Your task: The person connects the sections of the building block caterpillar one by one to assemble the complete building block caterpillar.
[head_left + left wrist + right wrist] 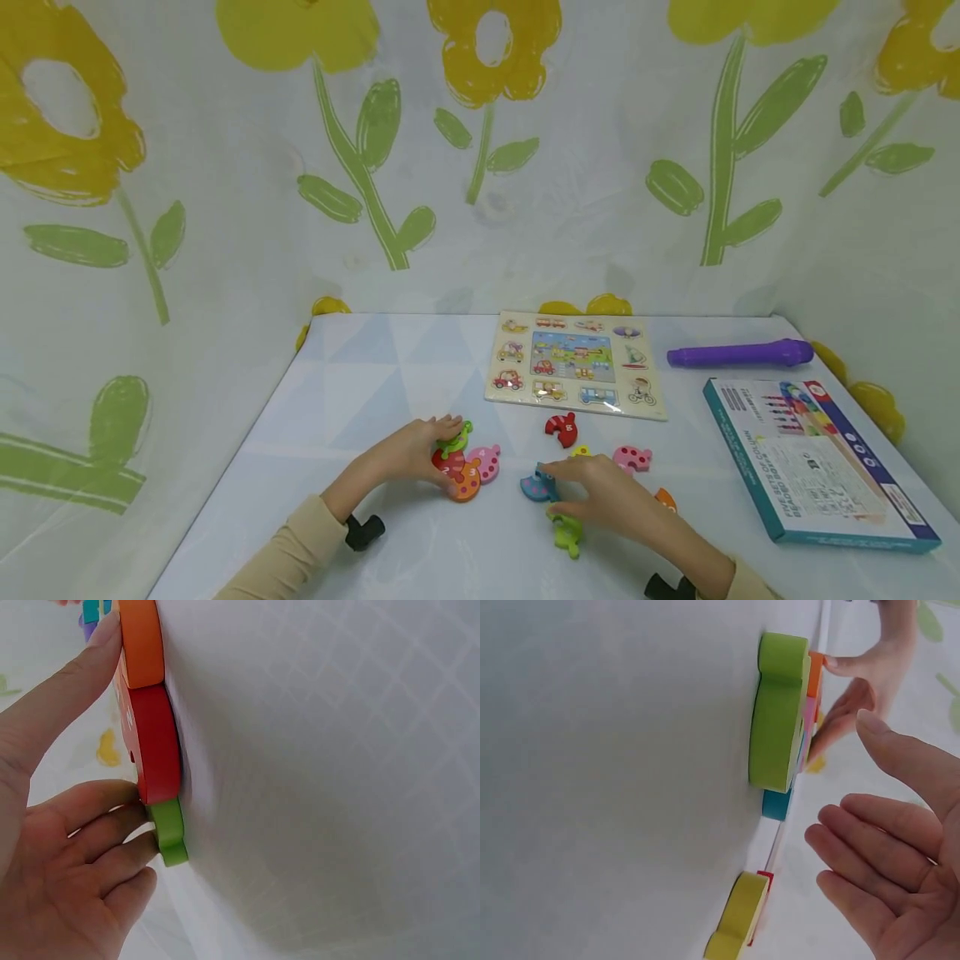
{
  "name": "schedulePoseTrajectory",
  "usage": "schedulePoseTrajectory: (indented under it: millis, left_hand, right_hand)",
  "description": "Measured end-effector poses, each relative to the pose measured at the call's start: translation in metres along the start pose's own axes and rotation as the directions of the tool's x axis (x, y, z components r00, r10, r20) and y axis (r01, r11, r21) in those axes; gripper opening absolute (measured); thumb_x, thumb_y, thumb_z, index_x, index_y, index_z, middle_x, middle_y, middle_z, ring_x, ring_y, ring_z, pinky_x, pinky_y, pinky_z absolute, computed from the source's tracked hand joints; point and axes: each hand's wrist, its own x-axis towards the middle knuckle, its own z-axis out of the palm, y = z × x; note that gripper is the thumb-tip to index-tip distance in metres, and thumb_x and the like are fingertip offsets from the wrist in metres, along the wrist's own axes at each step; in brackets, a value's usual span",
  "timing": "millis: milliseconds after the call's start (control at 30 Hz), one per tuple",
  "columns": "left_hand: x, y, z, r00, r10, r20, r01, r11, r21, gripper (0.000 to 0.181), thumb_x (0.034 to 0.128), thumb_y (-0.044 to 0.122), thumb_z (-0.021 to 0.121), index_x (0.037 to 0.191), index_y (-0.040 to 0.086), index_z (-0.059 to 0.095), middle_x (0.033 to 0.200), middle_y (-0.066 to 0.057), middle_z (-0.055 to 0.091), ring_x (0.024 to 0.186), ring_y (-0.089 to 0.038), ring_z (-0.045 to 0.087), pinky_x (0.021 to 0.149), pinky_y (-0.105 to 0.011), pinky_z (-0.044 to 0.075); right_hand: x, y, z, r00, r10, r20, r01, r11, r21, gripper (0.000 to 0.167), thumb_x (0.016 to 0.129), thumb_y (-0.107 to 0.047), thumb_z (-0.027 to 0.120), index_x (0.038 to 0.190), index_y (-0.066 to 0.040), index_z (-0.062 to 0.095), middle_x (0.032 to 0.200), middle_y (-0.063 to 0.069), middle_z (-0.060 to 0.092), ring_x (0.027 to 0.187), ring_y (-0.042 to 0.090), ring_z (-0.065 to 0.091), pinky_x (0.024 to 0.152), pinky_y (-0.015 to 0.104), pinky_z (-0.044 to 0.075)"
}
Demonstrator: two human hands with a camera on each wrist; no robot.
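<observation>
On the left, a joined cluster of wooden number puzzle pieces lies flat: green [459, 439], red [446, 460], orange [467, 485] and pink [487, 461]. My left hand [412, 450] holds it across, the thumb against the orange piece [142, 645] and the fingers at the green piece [169, 829]. Beside a blue piece [536, 487] and a second green piece [567, 533], my right hand [611, 492] hovers with fingers spread. In the right wrist view, a gap separates that hand from the green piece [778, 712]. A yellow piece [581, 451] is partly hidden behind its fingers.
Loose red [562, 428], pink [632, 458] and orange [665, 499] pieces lie around the right hand. Farther back are a vehicle picture puzzle board [573, 367] and a purple marker-shaped stick [738, 353]. A flat teal-edged box [817, 462] occupies the right side of the table.
</observation>
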Motion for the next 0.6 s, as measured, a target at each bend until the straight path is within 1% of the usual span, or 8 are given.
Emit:
schedulePoseTrajectory:
  millis: [133, 233, 333, 467, 600]
  left_hand:
    - [0.000, 0.000, 0.001, 1.000, -0.008, 0.003, 0.008, 1.000, 0.001, 0.097, 0.0638, 0.046, 0.086, 0.142, 0.005, 0.047, 0.149, -0.009, 0.041, 0.139, -0.033, 0.032, 0.108, -0.047, 0.034]
    - [0.000, 0.001, 0.001, 1.000, -0.009, 0.006, 0.009, 1.000, 0.001, 0.094, 0.0652, 0.043, 0.087, 0.142, 0.005, 0.047, 0.149, -0.010, 0.041, 0.139, -0.033, 0.033, 0.108, -0.046, 0.034]
    - [0.000, 0.002, 0.001, 1.000, -0.014, 0.008, 0.014, 1.000, 0.000, 0.094, 0.0658, 0.041, 0.088, 0.142, 0.006, 0.047, 0.149, -0.010, 0.040, 0.139, -0.033, 0.033, 0.108, -0.046, 0.034]
    - [-0.001, 0.001, 0.000, 1.000, -0.012, 0.005, 0.012, 1.000, 0.000, 0.093, 0.0663, 0.039, 0.088, 0.142, 0.006, 0.047, 0.149, -0.010, 0.040, 0.138, -0.033, 0.033, 0.109, -0.046, 0.034]
    - [-0.001, 0.001, 0.000, 1.000, -0.012, 0.006, 0.012, 1.000, 0.002, 0.092, 0.0664, 0.039, 0.088, 0.142, 0.006, 0.047, 0.149, -0.010, 0.040, 0.138, -0.033, 0.034, 0.109, -0.046, 0.034]
  right_hand:
    - [-0.007, 0.001, 0.001, 0.999, 0.043, 0.016, -0.043, 0.999, -0.001, 0.047, 0.079, -0.028, 0.080, 0.119, -0.007, 0.069, 0.117, 0.004, 0.069, 0.110, 0.025, 0.063, 0.087, 0.038, 0.054]
    - [-0.013, 0.001, 0.001, 0.994, 0.092, 0.055, -0.093, 0.996, 0.009, 0.048, 0.078, -0.031, 0.081, 0.119, -0.008, 0.069, 0.116, 0.003, 0.069, 0.111, 0.026, 0.063, 0.088, 0.041, 0.053]
    - [-0.018, 0.002, 0.003, 0.989, 0.118, 0.088, -0.119, 0.993, -0.002, 0.051, 0.076, -0.034, 0.082, 0.118, -0.009, 0.070, 0.116, 0.002, 0.069, 0.112, 0.026, 0.062, 0.088, 0.042, 0.053]
    - [-0.025, 0.004, 0.005, 0.988, 0.110, 0.107, -0.107, 0.994, -0.034, 0.060, 0.071, -0.040, 0.083, 0.120, -0.009, 0.069, 0.118, 0.001, 0.068, 0.113, 0.025, 0.062, 0.089, 0.041, 0.052]
    - [-0.029, 0.006, 0.008, 0.987, 0.110, 0.114, -0.104, 0.993, -0.055, 0.070, 0.068, -0.049, 0.082, 0.124, -0.009, 0.067, 0.120, 0.002, 0.067, 0.113, 0.025, 0.061, 0.089, 0.041, 0.052]
